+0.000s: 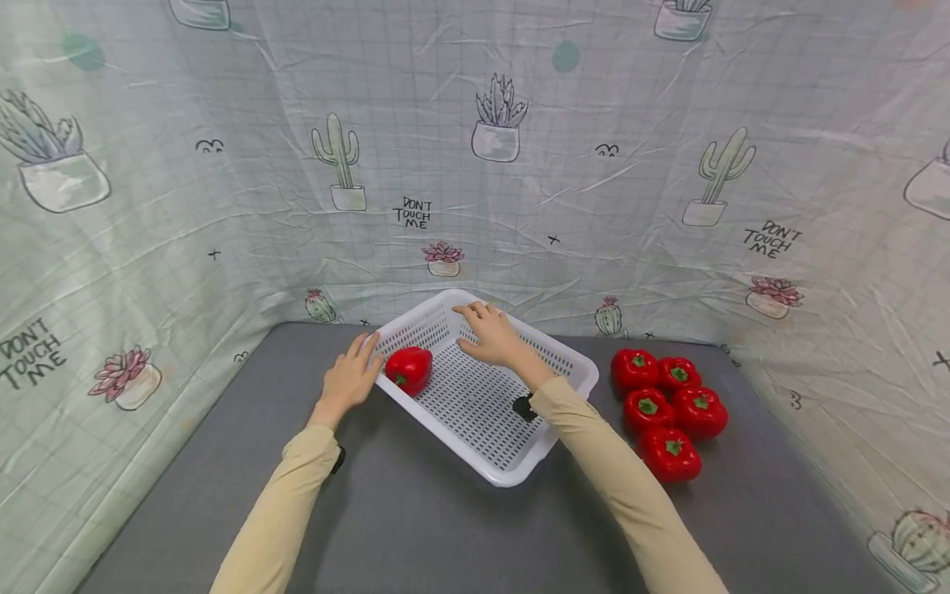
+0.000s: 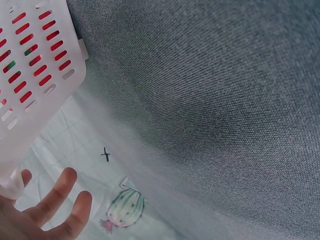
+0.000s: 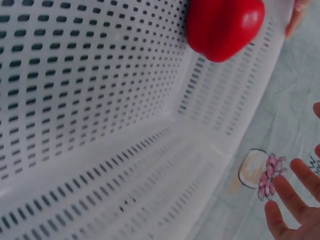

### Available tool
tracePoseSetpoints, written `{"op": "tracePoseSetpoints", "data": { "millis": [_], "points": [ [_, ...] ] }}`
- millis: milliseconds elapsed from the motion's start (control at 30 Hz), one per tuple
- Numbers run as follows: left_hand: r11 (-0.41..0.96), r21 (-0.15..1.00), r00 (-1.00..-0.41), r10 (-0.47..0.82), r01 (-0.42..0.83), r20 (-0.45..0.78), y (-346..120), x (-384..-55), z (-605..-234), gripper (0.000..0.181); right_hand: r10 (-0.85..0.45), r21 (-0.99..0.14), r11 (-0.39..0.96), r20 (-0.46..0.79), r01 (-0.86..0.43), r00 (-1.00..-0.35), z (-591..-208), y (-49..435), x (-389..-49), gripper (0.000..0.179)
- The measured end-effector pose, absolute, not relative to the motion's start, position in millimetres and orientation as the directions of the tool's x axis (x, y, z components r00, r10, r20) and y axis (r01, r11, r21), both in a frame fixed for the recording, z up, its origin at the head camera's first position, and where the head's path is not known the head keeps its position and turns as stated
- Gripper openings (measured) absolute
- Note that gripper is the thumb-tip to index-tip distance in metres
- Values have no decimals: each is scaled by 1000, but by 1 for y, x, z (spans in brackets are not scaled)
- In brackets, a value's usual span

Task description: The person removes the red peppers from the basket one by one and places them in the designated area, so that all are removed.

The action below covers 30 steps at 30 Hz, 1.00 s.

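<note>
A white perforated plastic basket (image 1: 475, 404) sits slanted on the grey table with one red bell pepper (image 1: 409, 370) in its left corner. At that corner my left hand (image 1: 349, 379) rests against the outer rim, its fingers fairly straight and spread. The left wrist view shows these fingers (image 2: 56, 195) beside the rim, and the pepper's red through the slots. Over the basket's far part hovers my right hand (image 1: 490, 334), fingers extended and apart, holding nothing. In the right wrist view its fingers (image 3: 292, 195) stand above the rim; the pepper lies at the top.
Several red bell peppers (image 1: 671, 412) with green stems stand grouped on the table to the basket's right. A pale cloth (image 1: 475, 190) printed with cacti hangs behind and along both sides of the grey table (image 1: 416, 520).
</note>
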State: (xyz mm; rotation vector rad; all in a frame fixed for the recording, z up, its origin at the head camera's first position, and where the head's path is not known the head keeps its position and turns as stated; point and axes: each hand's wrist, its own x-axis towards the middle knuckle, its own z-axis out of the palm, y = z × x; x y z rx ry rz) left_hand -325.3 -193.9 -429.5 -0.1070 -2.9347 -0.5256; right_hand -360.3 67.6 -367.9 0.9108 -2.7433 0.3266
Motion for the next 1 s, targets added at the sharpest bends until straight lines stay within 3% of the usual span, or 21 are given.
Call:
{"op": "tracePoseSetpoints", "data": {
  "millis": [567,767,1000],
  "points": [
    [940,332,-988,34,83,152,-195,-326,-429,53,-555,-188,799,135,-571,-821,-405,25,-373,63],
    [943,323,-989,27,74,146,-197,-327,-432,53,-601,-95,790,68,-605,-796,-418,14,-376,71],
    [945,319,-989,32,78,145,-196,-327,-431,52,-697,33,717,30,-696,-717,-424,6,-367,81]
  ]
}}
